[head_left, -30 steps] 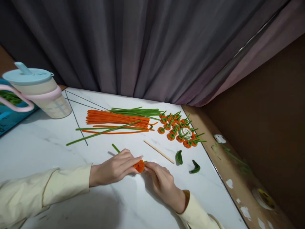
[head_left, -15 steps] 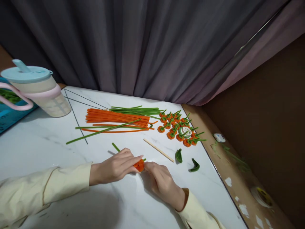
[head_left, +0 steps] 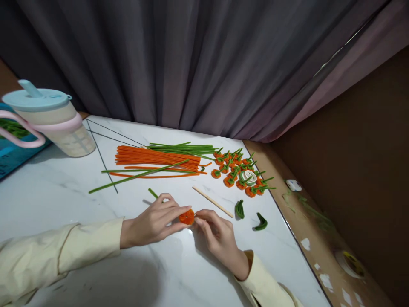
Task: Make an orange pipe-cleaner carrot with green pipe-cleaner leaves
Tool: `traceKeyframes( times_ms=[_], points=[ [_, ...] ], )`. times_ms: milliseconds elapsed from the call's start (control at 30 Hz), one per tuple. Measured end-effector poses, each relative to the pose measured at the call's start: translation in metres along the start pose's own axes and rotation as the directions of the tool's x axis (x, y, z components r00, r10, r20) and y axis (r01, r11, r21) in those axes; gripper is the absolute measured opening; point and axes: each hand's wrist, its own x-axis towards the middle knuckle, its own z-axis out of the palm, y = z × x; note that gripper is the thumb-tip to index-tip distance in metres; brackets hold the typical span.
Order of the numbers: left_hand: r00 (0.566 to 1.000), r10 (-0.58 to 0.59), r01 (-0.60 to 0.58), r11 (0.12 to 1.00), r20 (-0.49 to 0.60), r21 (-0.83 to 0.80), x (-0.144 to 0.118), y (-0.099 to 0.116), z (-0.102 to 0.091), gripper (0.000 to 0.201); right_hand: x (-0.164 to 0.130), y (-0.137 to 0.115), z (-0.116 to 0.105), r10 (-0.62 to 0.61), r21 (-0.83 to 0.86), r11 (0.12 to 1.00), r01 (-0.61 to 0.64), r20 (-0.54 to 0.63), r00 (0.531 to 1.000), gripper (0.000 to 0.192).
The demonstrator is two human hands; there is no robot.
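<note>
As my head view shows, my left hand pinches a round orange piece between thumb and fingers, above the bench. My right hand has its fingers curled at that piece's edge; whether they grip anything, I cannot tell. A green stem pokes out beyond my left hand. Just past my right hand lies a wooden stick.

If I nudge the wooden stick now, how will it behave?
The stick is likely light, being so thin. Probably stiff, since it lies straight. May slide or roll: the table looks smooth.
</note>
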Motion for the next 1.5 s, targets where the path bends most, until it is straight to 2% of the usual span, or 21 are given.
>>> traceKeyframes(
  times_ms=[133, 267, 400, 600, 700, 800, 900, 1000, 1100, 1267, 1500],
  points=[
    [0.999, 0.037, -0.037, 0.999, 0.007, 0.038, 0.003, 0.002, -0.002, 0.024, 0.001, 0.001, 0.002, -0.016, -0.065, 0.998, 0.018, 0.018, 1.000, 0.011],
    [0.994, 0.101, -0.103, 0.992, 0.035, 0.073, 0.005, 0.003, -0.002, 0.020, 0.000, 0.000, 0.003, -0.094, -0.183, 0.976, 0.115, 0.117, 0.989, 0.013],
    [0.983, 0.185, -0.184, 0.974, 0.009, 0.135, 0.004, 0.002, -0.001, 0.024, -0.002, -0.001, 0.004, -0.148, -0.269, 0.943, 0.196, 0.190, 0.971, 0.017],
    [0.966, 0.259, -0.251, 0.951, -0.023, 0.181, 0.004, 0.001, 0.001, 0.042, -0.006, 0.004, 0.008, -0.173, -0.316, 0.924, 0.215, 0.155, 0.973, 0.018],
    [0.963, 0.268, -0.263, 0.948, -0.007, 0.180, 0.004, 0.001, 0.002, 0.043, -0.007, 0.005, 0.009, -0.157, -0.309, 0.931, 0.195, 0.142, 0.977, 0.019],
    [0.964, 0.266, -0.263, 0.947, 0.011, 0.185, 0.004, 0.002, 0.002, 0.039, -0.006, 0.003, 0.008, -0.117, -0.256, 0.956, 0.143, 0.115, 0.986, 0.021],
    [0.980, 0.195, -0.197, 0.965, 0.026, 0.174, 0.004, 0.004, 0.002, 0.033, -0.003, 0.000, 0.007, 0.014, -0.130, 0.991, -0.003, 0.084, 0.996, 0.022],
    [0.995, 0.091, -0.095, 0.984, 0.028, 0.154, 0.003, 0.005, 0.002, 0.028, 0.000, -0.003, 0.007, 0.153, 0.009, 0.988, -0.155, 0.104, 0.983, 0.022],
    [0.998, 0.061, -0.065, 0.986, 0.026, 0.152, 0.002, 0.004, 0.002, 0.028, 0.002, -0.004, 0.006, 0.207, 0.101, 0.970, -0.223, 0.145, 0.967, 0.022],
    [0.989, 0.143, -0.148, 0.963, 0.036, 0.225, 0.003, 0.003, 0.002, 0.031, 0.001, -0.003, 0.009, 0.300, 0.241, 0.908, -0.342, 0.196, 0.934, 0.026],
    [0.967, 0.239, -0.253, 0.925, 0.083, 0.282, 0.002, 0.002, 0.004, 0.028, 0.003, -0.003, 0.013, 0.410, 0.446, 0.758, -0.475, 0.239, 0.880, 0.031]
  ],
)
